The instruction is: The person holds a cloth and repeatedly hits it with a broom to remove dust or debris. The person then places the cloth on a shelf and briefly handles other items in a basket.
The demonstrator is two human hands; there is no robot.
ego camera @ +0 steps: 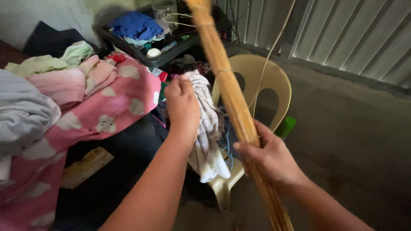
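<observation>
My right hand (270, 156) is closed around a long bundle of thin tan sticks (227, 81), a stick broom that runs from the top of the view down past my wrist. My left hand (183, 105) grips a white patterned cloth (207, 137), which hangs down over a cream plastic chair (274, 81). The two hands are close together, the cloth just left of the broom.
A pile of clothes with a pink cloud-patterned blanket (107, 115) lies at left. A dark tray (162, 53) with blue cloth and small items stands behind. A green cup (286, 126) sits by the chair. A corrugated metal wall (342, 34) and concrete floor are at right.
</observation>
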